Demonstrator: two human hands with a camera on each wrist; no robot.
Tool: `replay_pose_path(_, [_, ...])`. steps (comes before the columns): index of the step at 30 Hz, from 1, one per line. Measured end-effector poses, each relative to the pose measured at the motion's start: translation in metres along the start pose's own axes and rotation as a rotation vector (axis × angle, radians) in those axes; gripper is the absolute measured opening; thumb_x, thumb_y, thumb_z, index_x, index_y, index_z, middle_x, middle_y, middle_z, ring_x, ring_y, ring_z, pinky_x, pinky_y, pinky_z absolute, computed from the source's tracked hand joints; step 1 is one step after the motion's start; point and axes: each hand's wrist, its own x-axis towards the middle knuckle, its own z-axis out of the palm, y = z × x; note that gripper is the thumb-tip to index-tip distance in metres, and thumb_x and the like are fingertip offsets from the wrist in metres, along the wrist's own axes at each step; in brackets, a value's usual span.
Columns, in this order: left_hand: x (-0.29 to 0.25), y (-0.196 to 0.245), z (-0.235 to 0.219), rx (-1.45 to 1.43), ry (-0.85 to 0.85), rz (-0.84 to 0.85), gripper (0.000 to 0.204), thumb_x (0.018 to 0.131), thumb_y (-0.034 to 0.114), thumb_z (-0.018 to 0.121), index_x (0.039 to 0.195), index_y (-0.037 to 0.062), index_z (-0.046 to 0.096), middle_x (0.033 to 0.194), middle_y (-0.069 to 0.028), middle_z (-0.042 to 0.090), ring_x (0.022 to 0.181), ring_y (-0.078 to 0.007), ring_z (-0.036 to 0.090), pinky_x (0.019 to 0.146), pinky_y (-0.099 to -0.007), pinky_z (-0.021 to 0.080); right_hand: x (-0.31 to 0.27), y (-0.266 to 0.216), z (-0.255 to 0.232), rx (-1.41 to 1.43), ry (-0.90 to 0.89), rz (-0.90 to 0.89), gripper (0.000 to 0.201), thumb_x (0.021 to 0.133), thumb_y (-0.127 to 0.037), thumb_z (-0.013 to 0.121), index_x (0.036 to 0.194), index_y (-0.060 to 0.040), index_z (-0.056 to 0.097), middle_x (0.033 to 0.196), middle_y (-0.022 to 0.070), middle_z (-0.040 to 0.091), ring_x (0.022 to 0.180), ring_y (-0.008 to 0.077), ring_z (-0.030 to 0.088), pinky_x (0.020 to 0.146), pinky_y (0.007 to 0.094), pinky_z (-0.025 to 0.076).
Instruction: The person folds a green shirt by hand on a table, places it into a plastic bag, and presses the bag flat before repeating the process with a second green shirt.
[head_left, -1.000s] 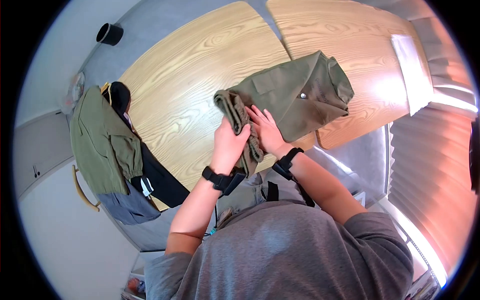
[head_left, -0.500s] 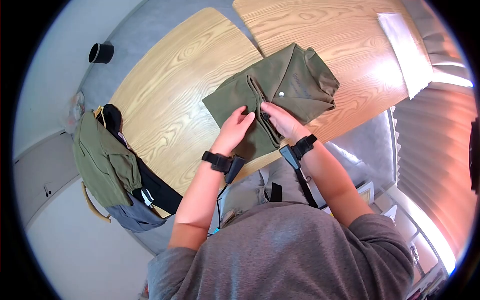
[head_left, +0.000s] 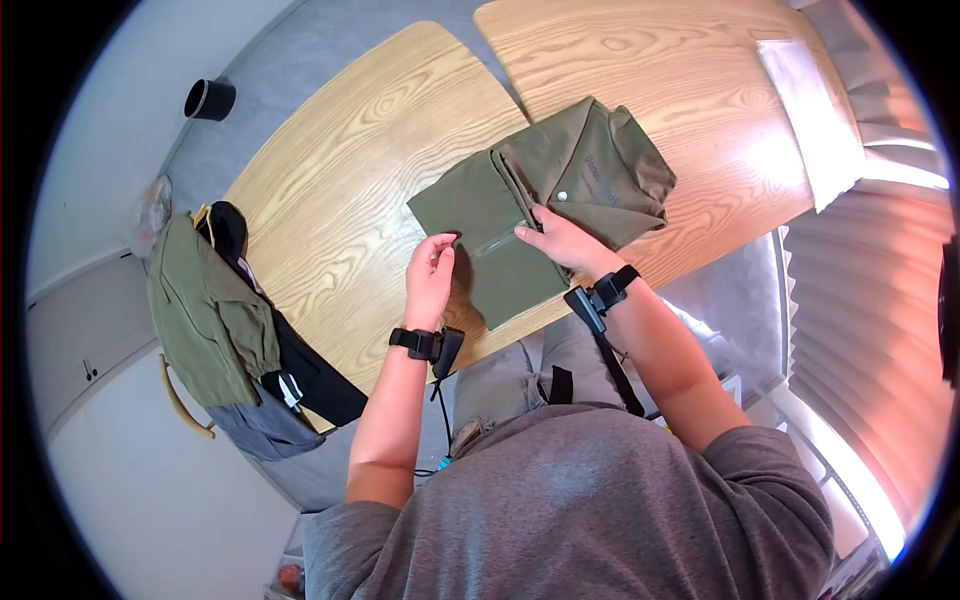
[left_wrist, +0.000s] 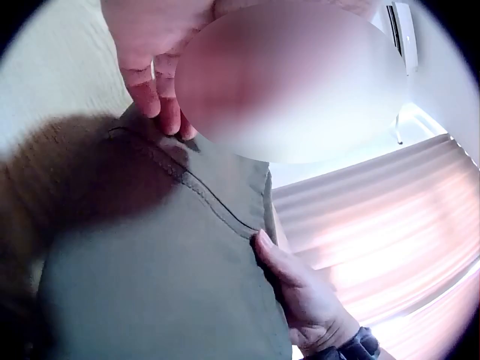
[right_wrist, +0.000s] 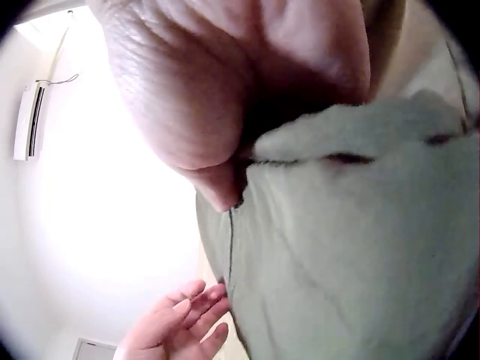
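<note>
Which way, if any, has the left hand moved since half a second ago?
Yes: the left hand has shifted leftward, away from the right-hand table in the head view.

Folded olive garment (head_left: 500,282): dark lettering (head_left: 593,170) near the pale snap button (head_left: 562,197), seemingly 2 lines, 1 larger; too small and blurred to read in the head view.
Wrist views: 0 readable words, numbers or signs.
</note>
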Motion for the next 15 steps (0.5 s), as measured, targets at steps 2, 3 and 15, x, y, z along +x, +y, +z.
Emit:
replay_pose_path(2, [0.001, 0.004, 0.000, 0.028, -0.025, 0.012, 0.020, 0.088, 0.004, 0.055, 0.107, 0.0054, 0.061, 0.103, -0.0056, 0.060, 0.092, -0.0135, 0.056, 0.079, -0.0264, 0.046, -0.002, 0.001, -0.009, 0.045, -0.054, 0.042, 0.066, 0.090, -0.038, 0.055, 0.129, 0.0116, 0.036, 0.127, 0.0266, 0.050, 0.117, 0.0315, 0.050, 0.096, 0.0325, 0.039])
replay_pose_path(3, [0.002, 0.010, 0.001, 0.059, -0.055, 0.024, 0.022, 0.087, 0.004, 0.056, 0.108, 0.0061, 0.061, 0.106, -0.0068, 0.059, 0.096, -0.0169, 0.056, 0.083, -0.0292, 0.045, -0.003, 0.002, -0.012, 0.186, -0.080, 0.070, 0.061, 0.091, -0.035, 0.055, 0.129, 0.0095, 0.037, 0.124, 0.0220, 0.052, 0.114, 0.0254, 0.051, 0.095, 0.0309, 0.040])
replay_pose_path(15, [0.036, 0.028, 0.029, 1.013, -0.297, 0.619, 0.046, 0.089, 0.033, 0.055, 0.133, 0.0259, 0.047, 0.149, -0.0076, 0.026, 0.138, -0.0331, 0.019, 0.106, -0.0598, 0.017, 0.011, 0.002, -0.012, 0.013, -0.050, 0.044, 0.051, 0.089, -0.036, 0.056, 0.116, 0.0073, 0.050, 0.106, 0.0273, 0.060, 0.098, 0.0344, 0.060, 0.084, 0.0360, 0.046])
